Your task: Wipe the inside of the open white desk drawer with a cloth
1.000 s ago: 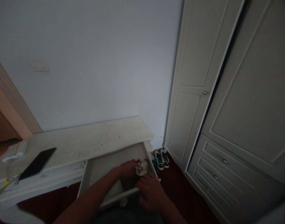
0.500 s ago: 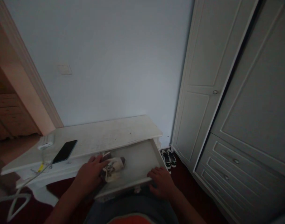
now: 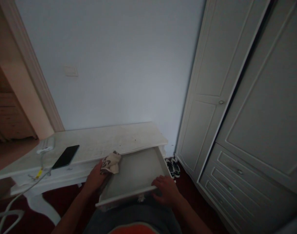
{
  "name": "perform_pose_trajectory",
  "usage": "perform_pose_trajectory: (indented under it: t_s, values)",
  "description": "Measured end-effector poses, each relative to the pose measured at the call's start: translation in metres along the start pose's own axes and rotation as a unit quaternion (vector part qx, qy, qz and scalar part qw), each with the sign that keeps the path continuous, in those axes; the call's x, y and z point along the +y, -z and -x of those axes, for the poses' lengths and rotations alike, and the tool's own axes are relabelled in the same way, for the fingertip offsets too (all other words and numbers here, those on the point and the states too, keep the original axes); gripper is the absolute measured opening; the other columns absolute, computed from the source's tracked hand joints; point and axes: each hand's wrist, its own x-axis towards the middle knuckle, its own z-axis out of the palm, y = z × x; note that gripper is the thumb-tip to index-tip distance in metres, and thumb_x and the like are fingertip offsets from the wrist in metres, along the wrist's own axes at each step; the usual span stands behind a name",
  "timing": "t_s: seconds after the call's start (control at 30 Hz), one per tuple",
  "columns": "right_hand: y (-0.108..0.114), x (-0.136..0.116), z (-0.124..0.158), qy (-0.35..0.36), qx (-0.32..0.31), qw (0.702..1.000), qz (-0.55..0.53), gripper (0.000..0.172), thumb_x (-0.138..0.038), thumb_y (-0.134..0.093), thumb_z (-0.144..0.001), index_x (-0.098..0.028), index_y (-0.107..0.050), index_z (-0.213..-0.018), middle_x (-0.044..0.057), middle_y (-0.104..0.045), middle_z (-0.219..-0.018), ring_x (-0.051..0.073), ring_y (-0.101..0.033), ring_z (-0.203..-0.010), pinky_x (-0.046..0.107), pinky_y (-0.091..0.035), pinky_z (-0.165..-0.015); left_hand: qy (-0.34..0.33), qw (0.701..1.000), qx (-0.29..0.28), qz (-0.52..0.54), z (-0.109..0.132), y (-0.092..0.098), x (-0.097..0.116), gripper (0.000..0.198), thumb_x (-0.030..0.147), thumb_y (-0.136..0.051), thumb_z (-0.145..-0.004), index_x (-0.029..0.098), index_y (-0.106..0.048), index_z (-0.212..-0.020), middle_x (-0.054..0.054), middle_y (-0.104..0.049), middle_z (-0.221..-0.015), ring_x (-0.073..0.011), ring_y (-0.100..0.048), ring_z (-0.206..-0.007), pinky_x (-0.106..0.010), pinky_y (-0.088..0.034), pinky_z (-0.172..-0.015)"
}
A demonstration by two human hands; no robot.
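Note:
My left hand point(image 3: 96, 177) is closed on a crumpled beige cloth point(image 3: 111, 163) with a brown pattern, held at the left rear of a pulled-out white drawer point(image 3: 138, 169). The cloth covers part of the fingers. At the drawer's front right corner, my right hand point(image 3: 166, 188) grips the front edge, fingers over the rim and thumb outside. The drawer's visible bottom is bare and pale. A small knob point(image 3: 141, 197) sits on its front panel.
On the white table point(image 3: 94, 139) lie a black phone point(image 3: 66, 156) and a white power strip point(image 3: 45, 145), with a white cable point(image 3: 24, 193) hanging off the left. Black-and-white shoes point(image 3: 173, 167) stand on the dark red floor beside a tall wardrobe point(image 3: 204, 107).
My left hand has moved the cloth up and left, from over the drawer's floor to its left rear side. My right hand stays on the drawer's edge. The view has shifted slightly.

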Motion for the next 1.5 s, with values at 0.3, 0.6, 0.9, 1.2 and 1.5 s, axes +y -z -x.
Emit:
perform_pose_trajectory:
  t_s: [0.3,0.6,0.9,1.2,1.5]
  values:
    - [-0.001,0.000,-0.002,-0.012,0.001,1.000,-0.002,0.041,-0.062,-0.056,-0.100,-0.025,-0.069,-0.112,0.006,-0.074,-0.111,0.027,-0.065,-0.107,0.037,-0.040,-0.090,-0.085,0.975,-0.195,0.062,0.123,0.011,-0.024,0.045,0.046,-0.055,-0.090,0.035,-0.070,-0.131,0.001,-0.075,-0.134,-0.0302,-0.069,-0.123,-0.037,-0.053,-0.108]
    - [-0.005,0.003,-0.008,-0.015,-0.035,0.999,0.010,0.024,-0.039,-0.067,-0.093,-0.024,-0.070,-0.111,0.007,-0.075,-0.110,0.027,-0.065,-0.106,0.036,-0.042,-0.088,-0.203,0.946,-0.198,-0.159,0.117,-0.032,0.138,0.072,0.009,-0.053,-0.082,0.043,-0.057,-0.145,-0.005,-0.059,-0.152,-0.0310,-0.054,-0.136,-0.050,-0.043,-0.111]
    - [0.007,0.053,0.014,-0.015,0.047,0.999,-0.011,0.046,-0.025,-0.065,-0.088,-0.025,-0.065,-0.134,0.011,-0.060,-0.149,0.031,-0.042,-0.144,0.049,-0.025,-0.119,-0.282,0.923,-0.198,-0.168,0.087,-0.066,0.190,0.043,0.020,-0.059,-0.087,0.027,-0.064,-0.129,-0.011,-0.067,-0.131,-0.0328,-0.058,-0.124,-0.052,-0.044,-0.104]
    - [-0.012,0.062,0.010,-0.035,0.062,0.996,-0.051,0.051,-0.050,-0.088,-0.073,-0.027,-0.073,-0.116,0.010,-0.068,-0.137,0.038,-0.042,-0.146,0.055,-0.030,-0.118,-0.151,0.933,-0.244,-0.215,0.093,-0.010,0.085,0.063,0.008,-0.052,-0.084,0.031,-0.061,-0.142,-0.008,-0.060,-0.150,-0.0279,-0.050,-0.142,-0.047,-0.038,-0.114]
    - [-0.016,0.066,0.009,-0.017,0.080,0.995,-0.064,0.048,-0.048,-0.088,-0.074,-0.025,-0.074,-0.113,0.012,-0.070,-0.132,0.040,-0.045,-0.144,0.058,-0.037,-0.115,-0.181,0.929,-0.227,-0.228,0.095,-0.016,0.108,0.055,0.012,-0.058,-0.078,0.024,-0.067,-0.131,-0.012,-0.067,-0.139,-0.0347,-0.054,-0.135,-0.055,-0.040,-0.111]
